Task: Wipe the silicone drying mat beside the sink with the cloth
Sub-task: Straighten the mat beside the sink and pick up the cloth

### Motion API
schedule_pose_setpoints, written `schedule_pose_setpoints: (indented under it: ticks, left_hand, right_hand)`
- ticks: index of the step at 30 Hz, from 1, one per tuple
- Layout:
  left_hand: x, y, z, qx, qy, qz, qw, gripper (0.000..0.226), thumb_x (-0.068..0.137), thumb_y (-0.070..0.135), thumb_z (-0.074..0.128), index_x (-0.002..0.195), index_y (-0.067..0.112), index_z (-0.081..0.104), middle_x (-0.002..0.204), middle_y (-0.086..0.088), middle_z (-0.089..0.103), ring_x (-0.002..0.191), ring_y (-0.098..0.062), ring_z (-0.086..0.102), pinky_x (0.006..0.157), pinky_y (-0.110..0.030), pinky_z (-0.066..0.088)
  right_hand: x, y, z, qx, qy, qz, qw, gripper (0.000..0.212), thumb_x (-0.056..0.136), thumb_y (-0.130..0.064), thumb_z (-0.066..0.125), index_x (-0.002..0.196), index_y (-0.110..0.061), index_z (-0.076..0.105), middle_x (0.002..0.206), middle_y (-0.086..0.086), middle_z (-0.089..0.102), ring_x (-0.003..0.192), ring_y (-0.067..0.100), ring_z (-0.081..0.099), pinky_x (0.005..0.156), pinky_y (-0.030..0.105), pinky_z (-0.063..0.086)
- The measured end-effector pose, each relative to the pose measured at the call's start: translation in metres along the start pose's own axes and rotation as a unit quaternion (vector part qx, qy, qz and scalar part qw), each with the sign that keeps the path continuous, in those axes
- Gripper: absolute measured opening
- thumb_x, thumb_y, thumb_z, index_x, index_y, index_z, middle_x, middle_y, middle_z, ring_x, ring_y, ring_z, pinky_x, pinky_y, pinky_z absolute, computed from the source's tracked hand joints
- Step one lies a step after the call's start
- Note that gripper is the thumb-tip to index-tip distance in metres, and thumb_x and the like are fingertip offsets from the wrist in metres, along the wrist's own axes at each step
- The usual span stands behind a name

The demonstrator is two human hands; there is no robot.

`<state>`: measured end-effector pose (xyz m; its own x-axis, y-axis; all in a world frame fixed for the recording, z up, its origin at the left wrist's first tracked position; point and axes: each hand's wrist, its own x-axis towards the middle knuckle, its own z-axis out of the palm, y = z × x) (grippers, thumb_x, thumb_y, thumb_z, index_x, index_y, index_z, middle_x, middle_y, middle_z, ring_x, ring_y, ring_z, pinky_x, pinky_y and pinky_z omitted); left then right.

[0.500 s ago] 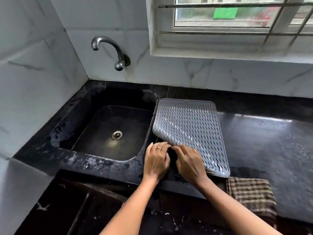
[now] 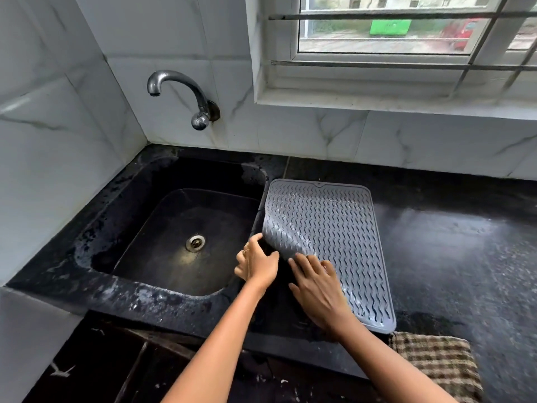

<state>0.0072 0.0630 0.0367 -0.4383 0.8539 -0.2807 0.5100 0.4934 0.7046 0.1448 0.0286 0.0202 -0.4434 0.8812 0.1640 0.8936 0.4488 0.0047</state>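
My left hand (image 2: pixel 257 264) pinches the silicone drying mat's (image 2: pixel 328 228) lifted near-left corner; my right hand (image 2: pixel 316 289) (fingers straight) presses it flat beside.

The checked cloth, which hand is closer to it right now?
Right. The right hand rests on the mat, up and left of the checked cloth; the left hand is farther left, at the mat's lifted corner.

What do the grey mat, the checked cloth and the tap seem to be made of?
The grey mat looks like soft silicone, matte with raised wavy ribs: its near-left corner curls up where the left hand lifts it. The checked cloth seems woven cotton, brown and cream, hanging limp over the counter edge. The tap appears to be polished metal, probably chromed, since it shows bright reflections.
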Motion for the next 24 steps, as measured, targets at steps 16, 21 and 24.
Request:
schedule_pose_setpoints:
  ticks: [16,21,24]
  left_hand:
    - [0.009,0.053,-0.004,-0.085,-0.077,0.108,0.988,0.032,0.07,0.032,0.062,0.1,0.043,0.057,0.097,0.006,0.072,0.093,-0.02,0.067,0.085,-0.043,0.053]
    - [-0.01,0.029,-0.03,0.053,-0.016,0.081,0.995,0.048,0.087,0.02,0.062,0.133,0.027,0.05,0.129,-0.001,0.061,0.115,-0.025,0.058,0.091,-0.034,0.047]
    - [-0.015,-0.009,-0.039,0.097,-0.073,0.028,0.992,0.044,0.084,0.019,0.066,0.126,0.024,0.058,0.13,0.0,0.061,0.119,-0.021,0.056,0.099,-0.033,0.045]
  right_hand:
    - [0.011,0.023,-0.005,0.235,0.018,0.118,0.965,0.091,0.069,-0.039,0.053,0.15,-0.02,0.016,0.151,0.007,0.035,0.105,0.024,0.061,0.073,0.031,0.05]
    - [0.002,0.015,-0.011,0.28,-0.009,-0.004,0.96,0.078,0.077,-0.047,0.04,0.149,-0.033,0.014,0.156,-0.001,0.024,0.124,0.02,0.048,0.096,0.031,0.038]
    - [-0.013,-0.002,0.0,0.246,-0.041,-0.055,0.967,0.067,0.088,-0.049,0.037,0.149,-0.034,0.015,0.156,-0.003,0.024,0.133,0.014,0.038,0.105,0.031,0.029]
